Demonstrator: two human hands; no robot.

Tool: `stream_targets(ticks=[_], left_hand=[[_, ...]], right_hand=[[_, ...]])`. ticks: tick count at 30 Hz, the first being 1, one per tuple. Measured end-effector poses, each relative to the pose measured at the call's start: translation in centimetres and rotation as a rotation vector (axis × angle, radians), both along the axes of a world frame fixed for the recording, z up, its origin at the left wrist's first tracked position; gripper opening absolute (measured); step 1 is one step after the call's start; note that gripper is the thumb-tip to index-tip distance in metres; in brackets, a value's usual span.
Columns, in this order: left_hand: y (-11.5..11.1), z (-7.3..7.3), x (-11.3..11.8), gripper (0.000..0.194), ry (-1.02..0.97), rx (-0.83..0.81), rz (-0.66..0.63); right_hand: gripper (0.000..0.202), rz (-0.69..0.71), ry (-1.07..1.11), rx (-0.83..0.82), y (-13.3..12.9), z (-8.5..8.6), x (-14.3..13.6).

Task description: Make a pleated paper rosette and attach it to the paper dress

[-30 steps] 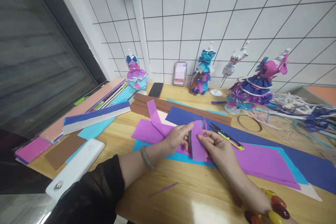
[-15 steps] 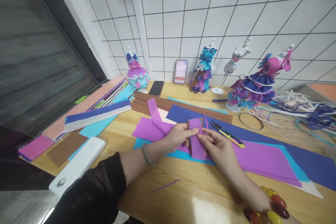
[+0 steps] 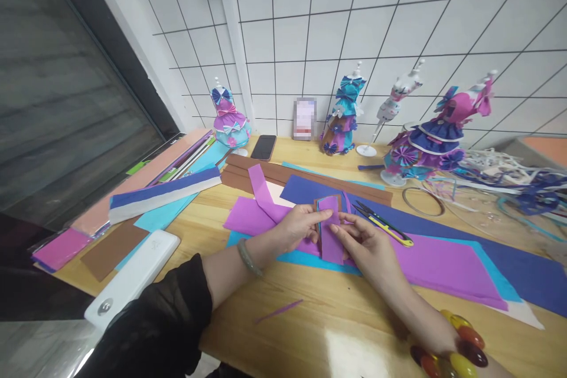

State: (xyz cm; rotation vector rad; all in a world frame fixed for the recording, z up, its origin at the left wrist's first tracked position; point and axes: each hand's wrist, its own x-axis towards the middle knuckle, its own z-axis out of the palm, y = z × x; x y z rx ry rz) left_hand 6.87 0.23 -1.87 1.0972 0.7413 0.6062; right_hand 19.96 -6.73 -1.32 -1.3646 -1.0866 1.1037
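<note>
A small stack of paper strips [image 3: 331, 242], purple on top with blue and brown edges showing, is held upright between both hands. My left hand [image 3: 301, 227] pinches its left side, thumb on the purple face. My right hand [image 3: 361, 239] grips the right side with thumb and fingers. Beneath lie a long purple sheet [image 3: 447, 269], a light blue sheet [image 3: 301, 261] and a dark blue sheet [image 3: 522, 277]. Close to my right fingers rest yellow-and-black thread snips [image 3: 385, 224]. A folded purple strip [image 3: 262, 189] lies behind my left hand.
Dressed mini mannequins [image 3: 231, 121] stand along the wall, with a bare-skirted one [image 3: 394, 106] among them. A phone [image 3: 264, 147] lies flat; another [image 3: 305, 119] leans on the wall. A white device [image 3: 133, 274] sits left. Tangled ribbons [image 3: 509, 171] fill the right; a purple sliver [image 3: 279, 310] lies in front.
The top purple strip now lies more evenly over the stack, and its blue edge shows on the left. My left thumb has shifted slightly up and left.
</note>
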Motion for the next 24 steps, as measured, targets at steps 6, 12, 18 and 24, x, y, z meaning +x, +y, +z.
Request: stream_targets(ticks=[6, 12, 18, 24], left_hand=[[-0.1, 0.7, -0.2, 0.032, -0.024, -0.033, -0.018], [-0.8, 1.6, -0.2, 0.028, -0.013, -0.099, -0.122], [-1.3, 1.3, 0.2, 0.032, 0.019, -0.128, -0.18], [-1.5, 0.5, 0.4, 0.027, 0.079, -0.112, -0.202]], right_hand=[[0.025, -0.037, -0.246, 0.136, 0.0, 1.1, 1.4], [0.024, -0.123, -0.112, 0.104, 0.6, 1.5, 2.1], [0.031, -0.118, -0.019, 0.129, 0.9, 1.6, 2.2], [0.045, 0.037, 0.114, 0.053, 1.1, 0.8, 2.3]])
